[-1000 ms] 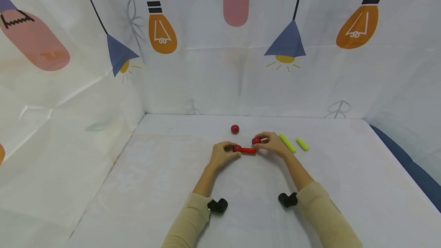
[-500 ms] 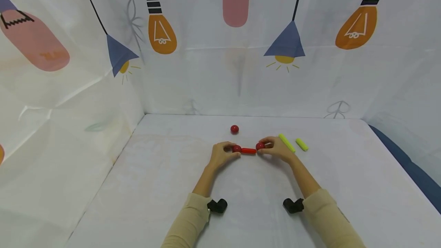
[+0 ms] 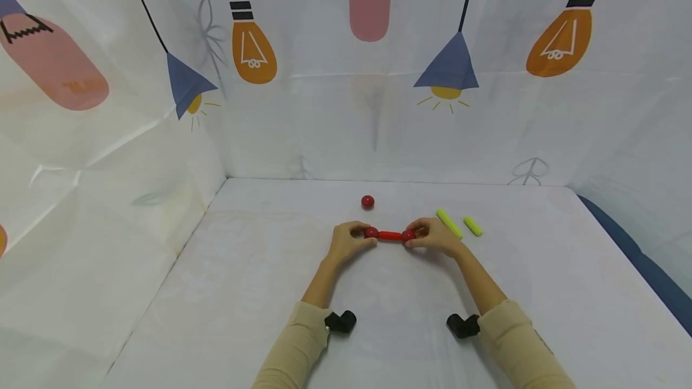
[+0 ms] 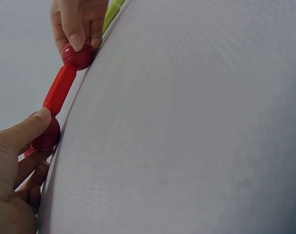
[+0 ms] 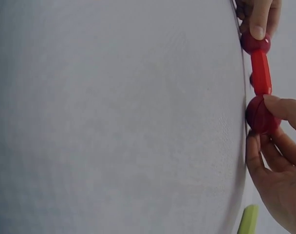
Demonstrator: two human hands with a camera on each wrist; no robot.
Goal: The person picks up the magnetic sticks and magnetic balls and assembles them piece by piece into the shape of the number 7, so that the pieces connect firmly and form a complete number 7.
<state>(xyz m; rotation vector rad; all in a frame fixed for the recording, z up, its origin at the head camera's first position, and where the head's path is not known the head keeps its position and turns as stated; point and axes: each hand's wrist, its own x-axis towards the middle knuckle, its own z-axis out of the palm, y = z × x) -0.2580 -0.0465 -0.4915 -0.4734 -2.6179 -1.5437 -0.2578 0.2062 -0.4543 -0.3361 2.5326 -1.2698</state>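
Note:
A red stick (image 3: 390, 236) lies between two dark red balls, one touching each end. My left hand (image 3: 346, 242) pinches the left ball (image 3: 371, 232) between thumb and fingers. On the other side, my right hand (image 3: 437, 238) holds the right ball (image 3: 408, 235) the same way. In the left wrist view the stick (image 4: 60, 89) and both balls form one straight piece. Seen from the right wrist, the thumb presses on the near ball (image 5: 261, 116), which shows a seam line. Whether the stick is fixed into the balls cannot be told.
Another red ball (image 3: 367, 202) lies on the white table (image 3: 259, 293) behind the hands. To the right are a longer yellow-green stick (image 3: 449, 224), close by the right hand, and a shorter one (image 3: 473, 226). A printed white sheet (image 3: 324, 119) stands behind the table.
My right hand has brought its ball rightward and down against the stick's right end; before, the ball was behind the stick. The left hand has stayed in place on its ball.

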